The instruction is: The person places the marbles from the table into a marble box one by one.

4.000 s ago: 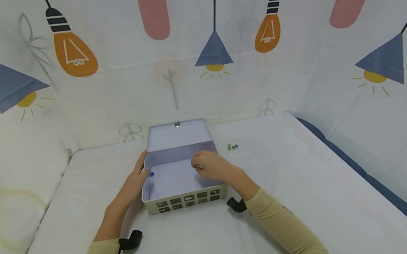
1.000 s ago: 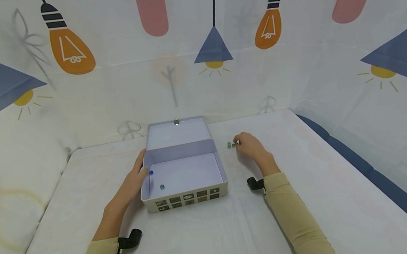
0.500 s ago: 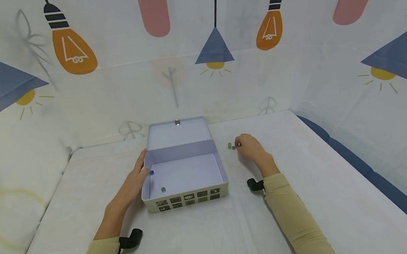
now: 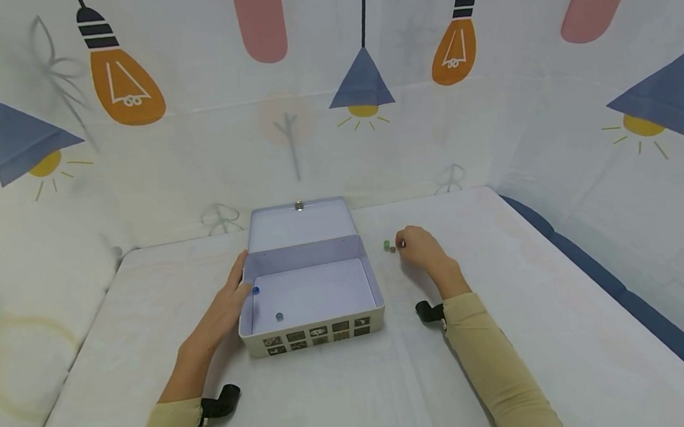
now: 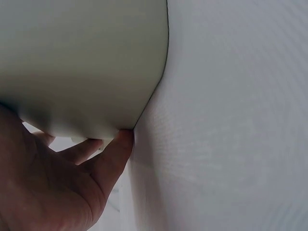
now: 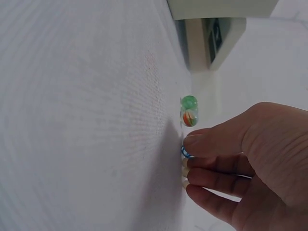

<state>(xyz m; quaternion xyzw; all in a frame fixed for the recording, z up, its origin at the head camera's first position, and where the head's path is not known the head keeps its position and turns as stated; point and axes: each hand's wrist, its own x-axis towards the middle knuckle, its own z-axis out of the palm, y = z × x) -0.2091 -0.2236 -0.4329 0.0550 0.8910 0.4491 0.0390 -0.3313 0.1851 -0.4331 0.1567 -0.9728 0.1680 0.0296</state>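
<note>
A tin box (image 4: 314, 288) with pale lilac inside stands with its lid thrown back. My left hand (image 4: 220, 311) grips its left wall, thumb at the rim and fingers along the outside. A deep-blue marble (image 4: 256, 290) lies inside by the thumb; a grey-blue marble (image 4: 280, 317) lies near the front wall. Right of the box, my right hand (image 4: 422, 247) pinches a blue-patterned marble (image 6: 185, 152) between thumb and fingers, close over the table. Beside it sit green marbles (image 4: 386, 245) and a clear marble with orange and green swirls (image 6: 189, 118).
The white-covered table (image 4: 343, 398) carries the box and marbles. The open lid (image 4: 301, 226) leans back near the printed cloth (image 4: 206, 150) behind the table. Dark blue material (image 4: 583, 256) runs along the table's right edge.
Over four seconds, my right hand moved from inside the box to the marbles on the right. The grey-blue marble appeared in the box and has rolled slightly right. My left hand stayed put.
</note>
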